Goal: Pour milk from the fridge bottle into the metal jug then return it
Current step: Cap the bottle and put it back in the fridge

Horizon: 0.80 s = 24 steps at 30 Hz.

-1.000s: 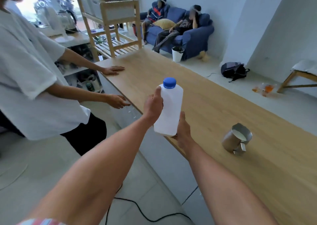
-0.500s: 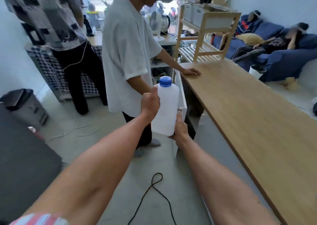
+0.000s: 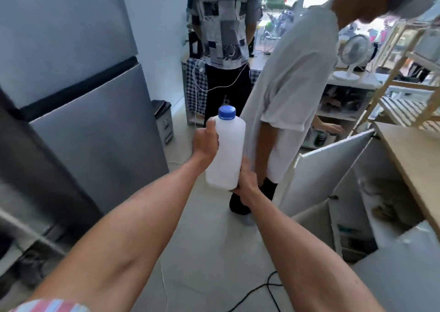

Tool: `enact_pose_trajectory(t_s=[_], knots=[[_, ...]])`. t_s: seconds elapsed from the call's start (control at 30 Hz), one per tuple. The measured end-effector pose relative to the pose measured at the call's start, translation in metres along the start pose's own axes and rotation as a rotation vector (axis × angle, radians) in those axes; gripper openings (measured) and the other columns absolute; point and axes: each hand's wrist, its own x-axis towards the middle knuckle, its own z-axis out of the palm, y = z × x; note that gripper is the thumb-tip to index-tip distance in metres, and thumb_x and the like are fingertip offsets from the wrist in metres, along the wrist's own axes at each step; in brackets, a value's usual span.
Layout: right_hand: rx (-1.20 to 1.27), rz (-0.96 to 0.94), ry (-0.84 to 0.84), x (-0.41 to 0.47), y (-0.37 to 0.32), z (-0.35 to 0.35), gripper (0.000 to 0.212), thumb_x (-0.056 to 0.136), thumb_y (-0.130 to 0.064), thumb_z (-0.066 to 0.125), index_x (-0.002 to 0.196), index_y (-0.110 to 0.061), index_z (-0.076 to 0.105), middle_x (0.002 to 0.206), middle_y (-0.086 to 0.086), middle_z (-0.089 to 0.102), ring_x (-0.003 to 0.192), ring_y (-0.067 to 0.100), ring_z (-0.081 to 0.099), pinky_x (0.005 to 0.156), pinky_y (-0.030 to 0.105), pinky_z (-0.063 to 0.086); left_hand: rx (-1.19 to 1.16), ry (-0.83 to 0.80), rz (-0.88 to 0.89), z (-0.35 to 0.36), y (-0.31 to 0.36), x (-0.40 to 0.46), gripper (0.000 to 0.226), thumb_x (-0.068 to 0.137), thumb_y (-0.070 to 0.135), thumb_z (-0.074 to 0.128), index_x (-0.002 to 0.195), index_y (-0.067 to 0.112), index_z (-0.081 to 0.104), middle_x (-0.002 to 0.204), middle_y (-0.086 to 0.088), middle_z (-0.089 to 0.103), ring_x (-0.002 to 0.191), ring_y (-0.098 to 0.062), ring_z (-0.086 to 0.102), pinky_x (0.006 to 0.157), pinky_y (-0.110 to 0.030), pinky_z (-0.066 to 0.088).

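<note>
I hold the white plastic milk bottle (image 3: 227,149) with its blue cap (image 3: 227,112) upright in front of me, with both hands. My left hand (image 3: 205,142) grips its upper left side. My right hand (image 3: 246,180) grips the bottom right corner from below. The grey fridge (image 3: 78,111) stands at the left with both doors closed. The metal jug is out of view.
A person in a white shirt (image 3: 292,90) stands close ahead on the right, another in a patterned shirt (image 3: 223,21) behind. A white cabinet door (image 3: 326,168) hangs open under the wooden counter (image 3: 414,154). A small bin (image 3: 164,121) stands by the fridge. Cables (image 3: 269,285) lie on the floor.
My view has swung left, away from the counter and jug, toward the fridge. The bottle stays upright in both hands.
</note>
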Motion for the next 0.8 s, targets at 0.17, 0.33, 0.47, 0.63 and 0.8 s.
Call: enact_pose_trajectory(t_s=[0.17,0.33,0.47,0.63,0.8], knots=[[-0.11,0.015,-0.191,0.004,0.01,0.079,0.065,0.099,-0.076,0.034,0.123,-0.025,0.067,0.119,0.009,0.074,0.104,0.029,0.074,0.088,0.053,0.063,-0.008,0.181,-0.02,-0.081,-0.008,0.021,0.066,0.092,0.052,0.043,0.032,0.024,0.042,0.038,0.008,0.039,0.04,-0.014,0.036,0.052,-0.031,0.031],[-0.187,0.065,-0.35,0.011,0.02,0.147,0.067,0.101,-0.071,0.034,0.128,-0.019,0.066,0.12,0.014,0.074,0.105,0.032,0.074,0.092,0.058,0.061,-0.01,0.347,-0.046,-0.149,-0.016,0.029,0.064,0.091,0.054,0.044,0.034,0.025,0.041,0.039,0.009,0.04,0.034,-0.008,0.037,0.048,-0.025,0.031],[-0.272,0.075,-0.499,0.023,0.027,0.199,0.066,0.103,-0.071,0.032,0.123,-0.019,0.068,0.115,0.014,0.076,0.101,0.031,0.076,0.089,0.058,0.061,0.008,0.515,-0.072,-0.195,-0.02,0.035,0.064,0.091,0.057,0.043,0.035,0.026,0.041,0.042,0.009,0.041,0.037,-0.011,0.038,0.053,-0.03,0.032],[-0.332,0.133,-0.608,0.037,0.029,0.257,0.06,0.1,-0.067,0.044,0.116,-0.016,0.07,0.11,0.012,0.077,0.097,0.033,0.077,0.087,0.056,0.063,-0.004,0.72,-0.109,-0.239,-0.023,0.039,0.062,0.087,0.06,0.041,0.035,0.026,0.036,0.042,0.009,0.036,0.036,-0.011,0.033,0.05,-0.028,0.028],[-0.46,0.163,-0.786,0.046,0.033,0.298,0.058,0.094,-0.07,0.043,0.111,-0.024,0.074,0.104,0.005,0.08,0.093,0.03,0.078,0.082,0.054,0.065,-0.041,0.932,-0.138,-0.265,-0.015,0.032,0.061,0.085,0.057,0.043,0.035,0.026,0.031,0.043,0.009,0.031,0.038,-0.014,0.028,0.05,-0.03,0.025]])
